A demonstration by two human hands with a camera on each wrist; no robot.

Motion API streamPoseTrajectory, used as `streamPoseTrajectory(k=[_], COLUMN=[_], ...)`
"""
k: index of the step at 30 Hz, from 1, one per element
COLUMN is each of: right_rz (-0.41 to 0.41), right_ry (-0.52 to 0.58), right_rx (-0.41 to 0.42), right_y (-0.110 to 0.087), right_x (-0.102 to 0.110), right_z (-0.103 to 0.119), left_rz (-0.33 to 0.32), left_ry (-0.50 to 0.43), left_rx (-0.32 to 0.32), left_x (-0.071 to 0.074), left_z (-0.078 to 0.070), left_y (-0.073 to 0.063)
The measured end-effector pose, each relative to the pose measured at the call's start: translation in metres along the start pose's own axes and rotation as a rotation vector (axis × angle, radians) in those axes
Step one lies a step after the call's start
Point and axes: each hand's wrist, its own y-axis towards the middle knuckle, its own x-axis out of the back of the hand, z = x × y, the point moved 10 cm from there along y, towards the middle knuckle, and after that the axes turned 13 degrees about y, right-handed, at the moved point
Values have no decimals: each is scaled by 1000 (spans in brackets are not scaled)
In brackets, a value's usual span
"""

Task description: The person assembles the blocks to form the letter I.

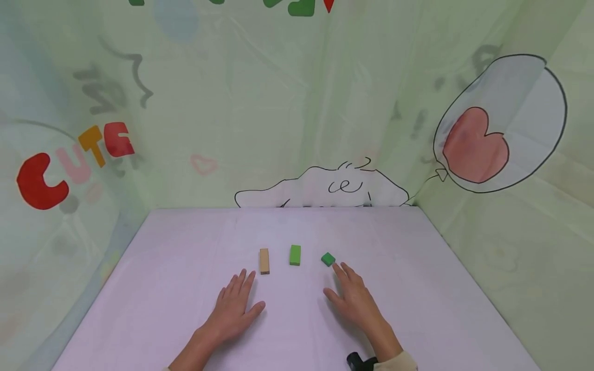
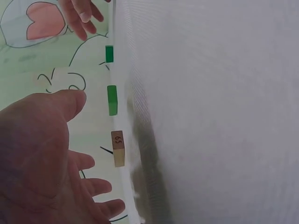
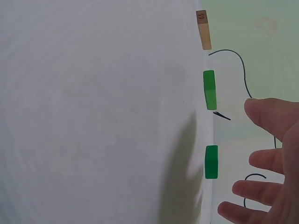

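Observation:
Three small blocks stand in a loose row on the white table. At the left is a tan wooden block (image 1: 264, 261), whose end carries a printed number in the left wrist view. A light green block (image 1: 295, 255) sits in the middle. The darker green block (image 1: 328, 259), shorter and turned at an angle, is at the right. My left hand (image 1: 233, 313) hovers palm down with fingers spread, just short of the wooden block. My right hand (image 1: 356, 299) is also spread and holds nothing; its fingertips are right by the darker green block.
The white tabletop (image 1: 185, 247) stretches around the blocks to a back edge against a printed curtain (image 1: 260, 103) with a balloon drawing. A black strap piece (image 1: 361, 362) shows at the right wrist, beside a beige sleeve (image 1: 396, 362).

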Motion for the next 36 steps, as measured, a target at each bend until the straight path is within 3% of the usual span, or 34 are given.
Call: streamPoseTrajectory(k=[26,36], right_rz=[51,51], right_ry=[75,69], right_rx=[-14,-30], right_y=[9,11], right_x=[-18,-22], right_z=[6,9], left_rz=[16,-12], left_ry=[46,53], left_rx=[66,91], left_x=[-3,-2], left_z=[7,8], left_y=[9,13])
